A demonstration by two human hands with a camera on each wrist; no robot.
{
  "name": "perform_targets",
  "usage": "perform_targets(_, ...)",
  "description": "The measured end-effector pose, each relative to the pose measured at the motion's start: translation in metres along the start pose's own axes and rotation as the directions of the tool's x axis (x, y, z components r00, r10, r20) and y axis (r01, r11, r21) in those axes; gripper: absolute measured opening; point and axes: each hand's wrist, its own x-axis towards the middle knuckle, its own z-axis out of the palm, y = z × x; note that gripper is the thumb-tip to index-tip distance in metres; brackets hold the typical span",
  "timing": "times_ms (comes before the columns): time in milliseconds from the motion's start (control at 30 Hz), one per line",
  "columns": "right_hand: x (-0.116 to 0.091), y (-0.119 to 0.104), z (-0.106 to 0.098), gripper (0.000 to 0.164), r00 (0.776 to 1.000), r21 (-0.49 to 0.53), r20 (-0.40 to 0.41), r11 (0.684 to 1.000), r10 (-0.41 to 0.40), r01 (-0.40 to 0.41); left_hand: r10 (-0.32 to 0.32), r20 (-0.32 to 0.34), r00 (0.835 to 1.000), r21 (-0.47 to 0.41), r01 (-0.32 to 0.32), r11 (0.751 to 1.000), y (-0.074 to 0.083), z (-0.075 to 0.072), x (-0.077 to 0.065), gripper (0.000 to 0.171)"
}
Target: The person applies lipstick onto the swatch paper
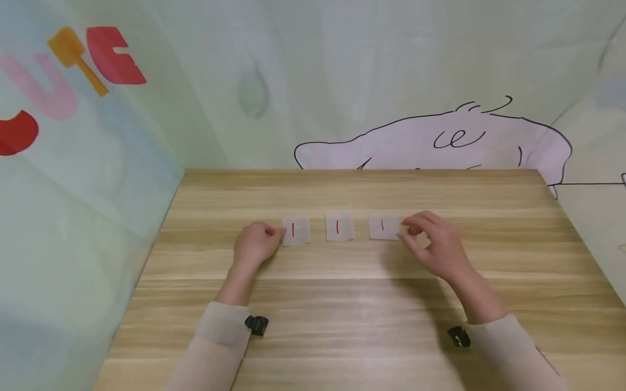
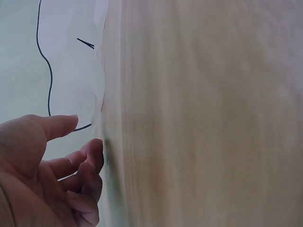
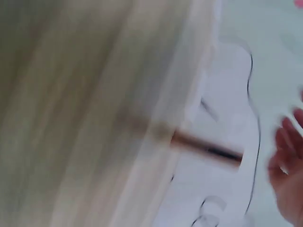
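Observation:
Three small white paper squares lie in a row on the wooden table in the head view, each bearing one red vertical stroke: a left paper [image 1: 300,233], a middle paper [image 1: 345,228] and a right paper [image 1: 390,229]. My left hand [image 1: 255,244] is at the left paper's left edge, its thumb and fingertips close together there. In the left wrist view, thumb and fingers of this hand [image 2: 52,175] stand apart. Beside the right paper's right edge is my right hand [image 1: 442,245], thumb and forefinger spread. Part of it [image 3: 289,182] shows blurred in the right wrist view.
The wooden table [image 1: 342,320] ends at a printed cloth backdrop [image 1: 210,70] with a line drawing. Black pieces sit at the left cuff [image 1: 222,326] and right cuff [image 1: 504,336]. A blurred brown-and-black stick-like shape [image 3: 206,147] crosses the right wrist view; its kind is unclear.

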Motion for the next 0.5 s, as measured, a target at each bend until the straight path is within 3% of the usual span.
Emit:
perform_targets(67, -0.001, -0.007, 0.01, 0.027, 0.98, -0.059, 0.192, 0.996, -0.053, 0.065, -0.005, 0.01, 1.0, 0.013, 0.005, 1.0, 0.001, 0.002, 0.0, 0.038)
perform_targets(133, -0.004, -0.01, 0.019, 0.034, 0.932, -0.119, 0.361, 0.989, -0.041, 0.09, -0.003, 0.021, 1.0, 0.028, 0.002, 1.0, 0.001, 0.004, 0.001, 0.036)
perform_targets(200, -0.007, -0.01, 0.026, 0.04, 0.88, -0.175, 0.474, 0.98, -0.001, 0.095, 0.008, 0.035, 0.999, 0.035, -0.009, 0.999, 0.002, 0.007, 0.001, 0.032)
perform_targets(267, -0.009, -0.01, 0.029, 0.045, 0.846, -0.209, 0.532, 0.974, 0.038, 0.088, 0.019, 0.046, 0.999, 0.036, -0.021, 0.999, 0.002, 0.01, 0.001, 0.029)
perform_targets(333, -0.01, -0.009, 0.03, 0.049, 0.829, -0.221, 0.557, 0.972, 0.057, 0.082, 0.031, 0.048, 0.998, 0.022, -0.032, 0.999, 0.002, 0.012, 0.002, 0.027)
perform_targets(500, -0.009, -0.008, 0.03, 0.059, 0.822, -0.214, 0.567, 0.973, 0.053, 0.085, 0.086, 0.032, 0.996, -0.07, -0.083, 0.994, 0.005, 0.014, 0.004, 0.024)
